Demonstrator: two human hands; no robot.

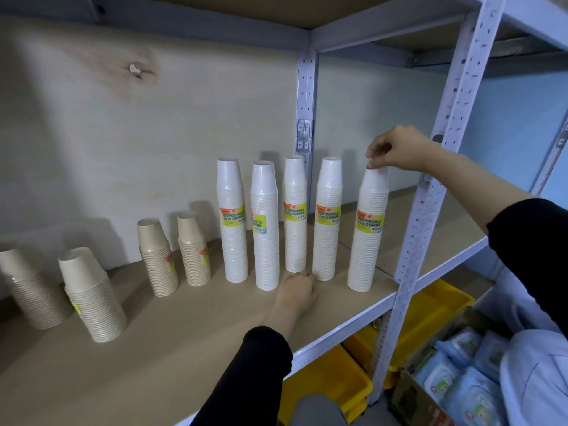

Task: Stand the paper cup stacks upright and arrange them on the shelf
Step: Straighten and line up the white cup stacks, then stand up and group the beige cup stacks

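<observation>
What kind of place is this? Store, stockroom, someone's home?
Probably a stockroom or shop back room. Slotted metal shelving upright, wrapped, labelled white cup stacks lined up in multiples, yellow bins on the shelf below, and a carton of packaged goods at lower right.

shelf board (184, 327): wood-look panel, matt, smooth, light brown
back panel (92, 133): pale plywood, matt, with one dark knot
shelf uprights (430, 216): painted metal, perforated, slightly glossy
white cup stacks (266, 241): paper in clear, shiny plastic wrap, glossy yellow labels
beige cup stacks (193, 253): matt paper, ribbed rims
bins (430, 305): yellow plastic, glossy
sleeves (246, 379): black cloth, matt
</observation>
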